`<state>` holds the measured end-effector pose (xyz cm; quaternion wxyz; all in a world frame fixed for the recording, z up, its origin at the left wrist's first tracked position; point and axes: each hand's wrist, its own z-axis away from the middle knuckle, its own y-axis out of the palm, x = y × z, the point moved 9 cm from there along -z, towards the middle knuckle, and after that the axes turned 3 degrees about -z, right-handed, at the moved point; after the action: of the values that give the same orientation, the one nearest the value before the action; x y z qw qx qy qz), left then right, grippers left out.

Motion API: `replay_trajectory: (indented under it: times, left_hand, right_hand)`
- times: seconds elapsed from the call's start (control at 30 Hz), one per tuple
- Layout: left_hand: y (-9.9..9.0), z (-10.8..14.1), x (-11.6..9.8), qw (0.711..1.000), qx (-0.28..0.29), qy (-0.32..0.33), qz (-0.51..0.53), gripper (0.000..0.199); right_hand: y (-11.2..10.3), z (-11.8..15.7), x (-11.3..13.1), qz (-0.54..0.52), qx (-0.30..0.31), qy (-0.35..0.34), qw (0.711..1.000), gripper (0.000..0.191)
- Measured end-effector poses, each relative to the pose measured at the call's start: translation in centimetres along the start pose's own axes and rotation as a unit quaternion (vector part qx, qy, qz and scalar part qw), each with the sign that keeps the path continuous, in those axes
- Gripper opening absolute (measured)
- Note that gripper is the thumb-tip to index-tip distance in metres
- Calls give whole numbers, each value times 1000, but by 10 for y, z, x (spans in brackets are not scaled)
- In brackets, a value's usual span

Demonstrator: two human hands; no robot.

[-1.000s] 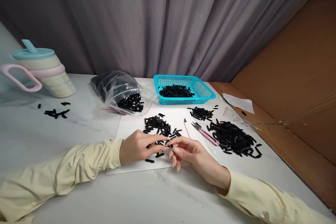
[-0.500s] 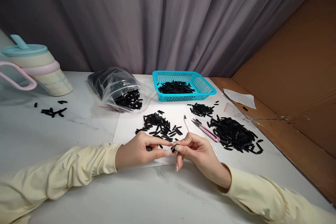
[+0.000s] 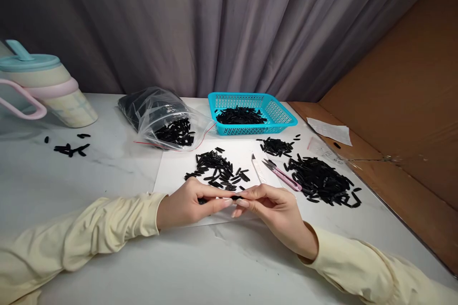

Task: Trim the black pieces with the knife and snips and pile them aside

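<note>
Head view: pinching one small black piece (image 3: 236, 197) between nearly closed left hand (image 3: 182, 204) and right hand (image 3: 281, 207); best gripped lightly, above the white sheet (image 3: 173, 164).

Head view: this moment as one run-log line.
left hand pinches small slim black piece | right hand pinches same piece | blue plastic basket holds heaped black pieces | pink-handled metal snips lie unheld

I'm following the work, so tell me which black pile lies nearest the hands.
The pile on the white sheet, just beyond the left hand; all others lie farther away.
</note>
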<state>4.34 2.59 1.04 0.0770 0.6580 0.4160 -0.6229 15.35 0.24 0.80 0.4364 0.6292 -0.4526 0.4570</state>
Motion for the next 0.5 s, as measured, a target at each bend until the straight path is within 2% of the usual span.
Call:
replay_trajectory:
  times: [0.1,0.27,0.5]
  left_hand:
    - [-4,1,2,1000,-26,-14,-9,29]
    - [-10,1,-2,997,-61,-6,-50,26]
    - [-16,0,-2,994,-90,-3,-69,25]
  right_hand:
    - [2,0,-5,-9,5,36,999,3]
    - [4,-1,-14,-29,10,109,994,16]
    - [8,-1,-22,-84,36,167,982,22]
